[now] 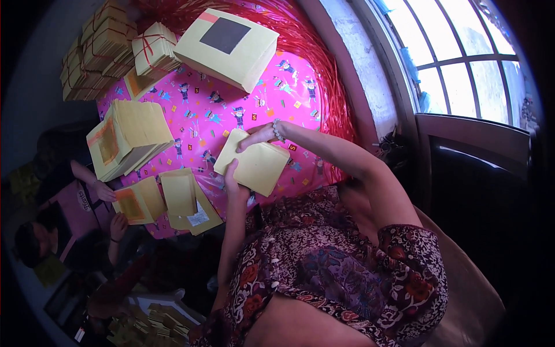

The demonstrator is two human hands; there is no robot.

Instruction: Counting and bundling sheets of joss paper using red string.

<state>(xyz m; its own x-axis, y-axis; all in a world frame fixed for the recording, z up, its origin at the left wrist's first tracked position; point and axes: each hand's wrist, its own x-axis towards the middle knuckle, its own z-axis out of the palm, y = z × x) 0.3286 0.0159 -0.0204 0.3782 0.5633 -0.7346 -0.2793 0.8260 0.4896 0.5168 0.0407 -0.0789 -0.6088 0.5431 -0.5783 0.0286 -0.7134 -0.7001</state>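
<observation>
Between my two hands is a stack of yellow paper envelopes (257, 165), held over the pink patterned table cover (191, 133). My left hand (234, 180) grips the near left edge, its thumb on top and its other fingers out of sight beneath. My right hand (258, 137), with a beaded bracelet at the wrist, is closed on the far edge, thumb across the upper face. Left of my hands lie a smaller envelope pile (179, 194) and a flat envelope with a white label (199, 215) partly under it.
A tall envelope stack (130, 139) stands to the left, tied bundles (104, 55) behind it. A big block with a dark square (231, 55) sits at the back. Red plastic strands (338, 115) line the far right edge. A co-worker's hands (110, 196) touch envelopes at left.
</observation>
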